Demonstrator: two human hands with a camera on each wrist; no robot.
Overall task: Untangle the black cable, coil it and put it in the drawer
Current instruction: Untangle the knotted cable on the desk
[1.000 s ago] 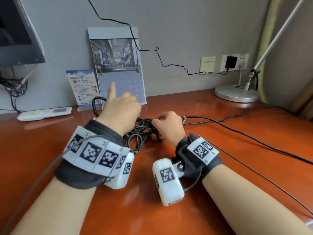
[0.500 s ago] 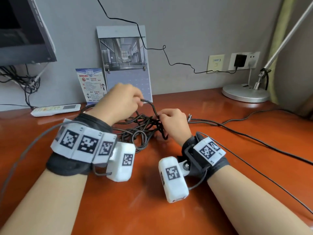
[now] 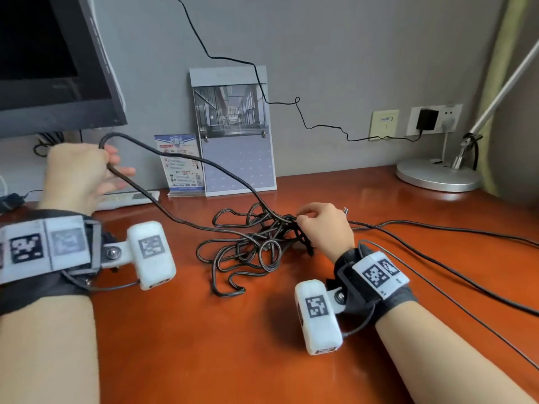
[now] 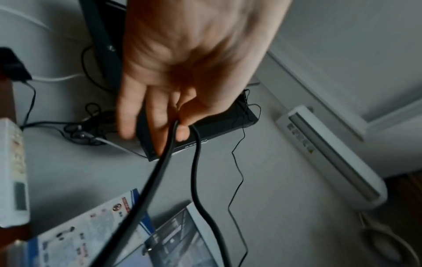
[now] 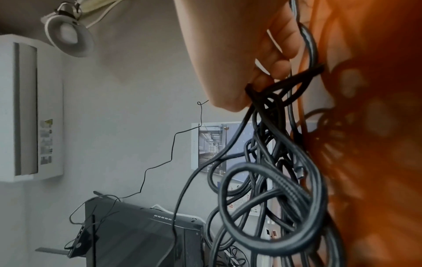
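Observation:
The black cable (image 3: 248, 252) lies in a tangled heap of loops in the middle of the wooden desk (image 3: 221, 345). My left hand (image 3: 84, 173) is raised at the far left, below the monitor, and pinches a bend of the cable (image 4: 194, 171) between thumb and fingers, with two strands running down from it to the heap. My right hand (image 3: 323, 225) rests at the right side of the heap and grips the knotted strands (image 5: 269, 94) with curled fingers. No drawer is in view.
A monitor (image 3: 52, 62) hangs at the upper left. A calendar (image 3: 233, 129) and a card stand (image 3: 180, 161) lean on the wall behind the heap, with a white remote (image 3: 128, 198) to the left. A lamp base (image 3: 437, 176) stands at the right; other thin cables (image 3: 437, 231) cross the desk's right side.
My left hand has pulled a loop of cable up and far to the left, away from the heap. The right hand has stayed on the knot.

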